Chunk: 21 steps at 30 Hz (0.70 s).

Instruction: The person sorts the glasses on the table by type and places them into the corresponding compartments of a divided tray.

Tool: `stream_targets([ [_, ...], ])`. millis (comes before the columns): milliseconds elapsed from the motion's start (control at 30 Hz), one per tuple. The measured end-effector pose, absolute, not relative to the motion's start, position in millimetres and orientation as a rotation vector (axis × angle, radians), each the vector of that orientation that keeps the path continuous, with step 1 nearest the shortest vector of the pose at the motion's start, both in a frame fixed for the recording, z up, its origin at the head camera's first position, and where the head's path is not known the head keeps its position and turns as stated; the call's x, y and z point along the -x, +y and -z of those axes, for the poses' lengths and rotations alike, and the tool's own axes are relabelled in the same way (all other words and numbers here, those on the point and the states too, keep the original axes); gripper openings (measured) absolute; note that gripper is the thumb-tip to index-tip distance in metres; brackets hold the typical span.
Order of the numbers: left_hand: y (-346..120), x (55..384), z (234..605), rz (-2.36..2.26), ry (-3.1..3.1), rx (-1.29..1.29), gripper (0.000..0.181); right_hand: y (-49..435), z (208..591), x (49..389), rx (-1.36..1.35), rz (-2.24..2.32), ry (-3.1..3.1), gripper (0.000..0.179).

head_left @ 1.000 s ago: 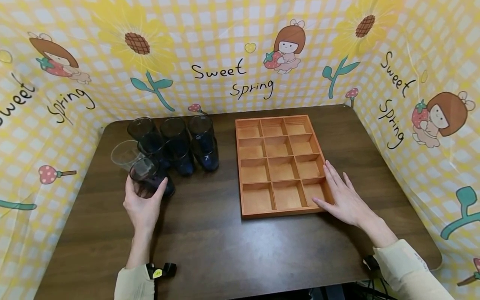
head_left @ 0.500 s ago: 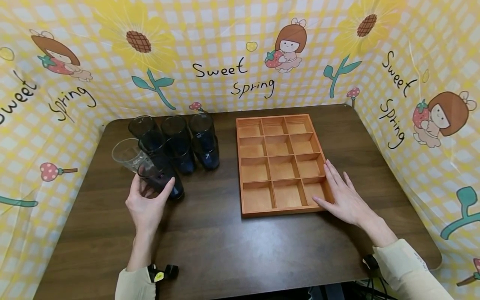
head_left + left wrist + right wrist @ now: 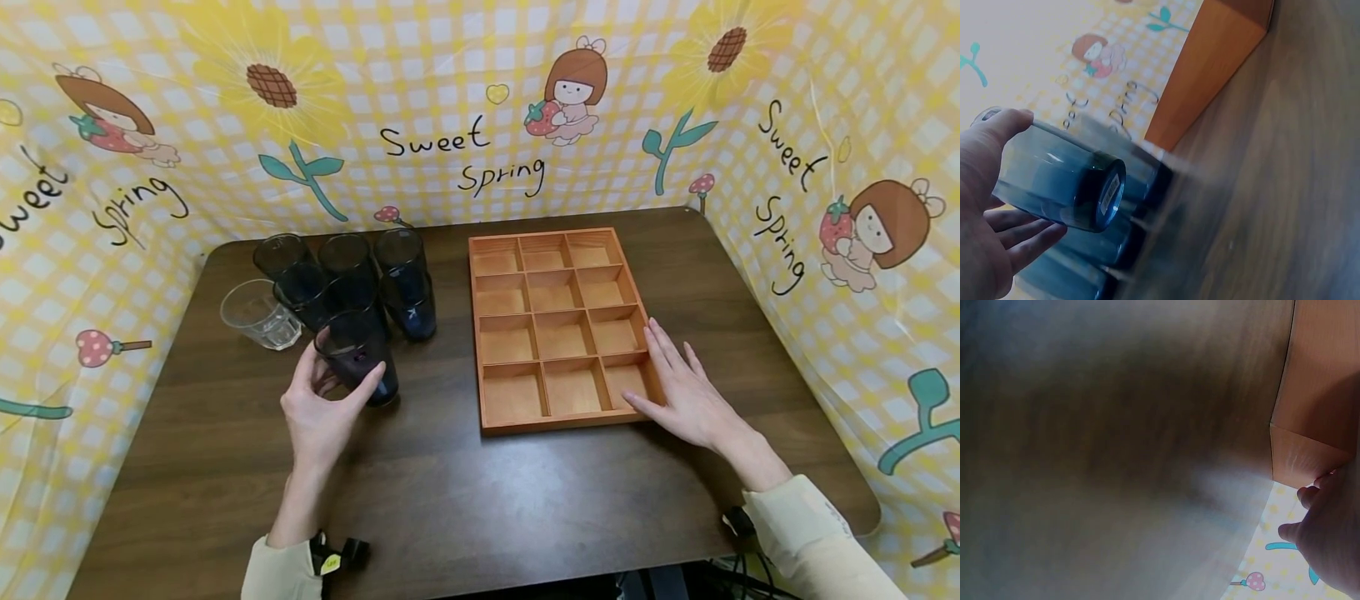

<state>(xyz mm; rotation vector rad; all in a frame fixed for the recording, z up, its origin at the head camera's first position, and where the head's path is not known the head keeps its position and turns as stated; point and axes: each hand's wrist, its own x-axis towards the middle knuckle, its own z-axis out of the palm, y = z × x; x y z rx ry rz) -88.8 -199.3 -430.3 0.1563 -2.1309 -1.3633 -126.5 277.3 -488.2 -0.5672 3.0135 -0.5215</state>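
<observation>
My left hand (image 3: pixel 324 417) grips a dark blue drinking glass (image 3: pixel 358 354) between thumb and fingers, in front of the other glasses. In the left wrist view this glass (image 3: pixel 1063 178) lies tilted across the hand, a white label on its base. Behind it stand several more dark blue glasses (image 3: pixel 408 287), close together. A clear glass (image 3: pixel 262 315) stands at their left. My right hand (image 3: pixel 690 396) rests with straight fingers on the right edge of a wooden compartment box (image 3: pixel 517 430), thumb over the near right corner. The right wrist view shows part of that hand (image 3: pixel 1329 531) beside the box's side.
The box is divided into several square compartments on the brown wooden table (image 3: pixel 442 500). A yellow checked cloth (image 3: pixel 435 75) with printed figures walls the table at the back and both sides. Cables (image 3: pixel 742 575) hang below the front edge at the right.
My left hand has carried the blue glass to the right, away from the clear glass, which now shows fully. The right hand and the box have stayed put.
</observation>
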Motion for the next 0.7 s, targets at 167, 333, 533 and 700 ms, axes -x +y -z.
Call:
stream_targets([
  [167, -185, 89, 422, 1.391, -2.172, -0.091, 0.072, 276, 487, 126, 0.559, 0.523, 3.016, 0.103],
  [333, -178, 100, 433, 1.406, -2.225, -0.050, 0.076, 277, 487, 127, 0.554, 0.521, 3.021, 0.103],
  [533, -164, 114, 440, 1.393, -2.309, 0.033, 0.078, 277, 486, 127, 0.549, 0.531, 3.022, 0.103],
  [700, -149, 125, 440, 1.405, -2.362, 0.080, 0.077, 276, 487, 127, 0.538, 0.530, 3.014, 0.102],
])
